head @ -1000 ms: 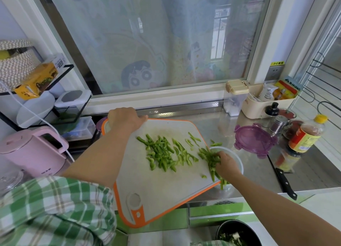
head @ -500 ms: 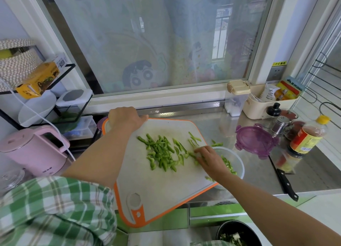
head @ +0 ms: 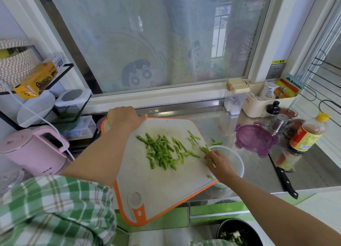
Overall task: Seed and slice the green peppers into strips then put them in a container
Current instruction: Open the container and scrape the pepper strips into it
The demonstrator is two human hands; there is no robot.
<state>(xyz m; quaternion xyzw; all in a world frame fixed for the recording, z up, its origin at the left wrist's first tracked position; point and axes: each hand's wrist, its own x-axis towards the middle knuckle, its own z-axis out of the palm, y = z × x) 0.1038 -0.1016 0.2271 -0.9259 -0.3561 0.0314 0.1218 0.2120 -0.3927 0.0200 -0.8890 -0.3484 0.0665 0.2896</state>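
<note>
The left hand (head: 125, 117) grips the far corner of the cutting board (head: 156, 190); green pepper strips (head: 162, 153) lie heaped at the board's middle. At its right edge the right hand (head: 219, 164) touches a few strips with bent fingers over the clear container (head: 239, 160). I cannot tell whether it pinches them, and the container's contents are hidden.

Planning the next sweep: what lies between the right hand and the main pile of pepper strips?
Head view: only a few loose strips on bare cutting board separate the right hand from the main pile.
</note>
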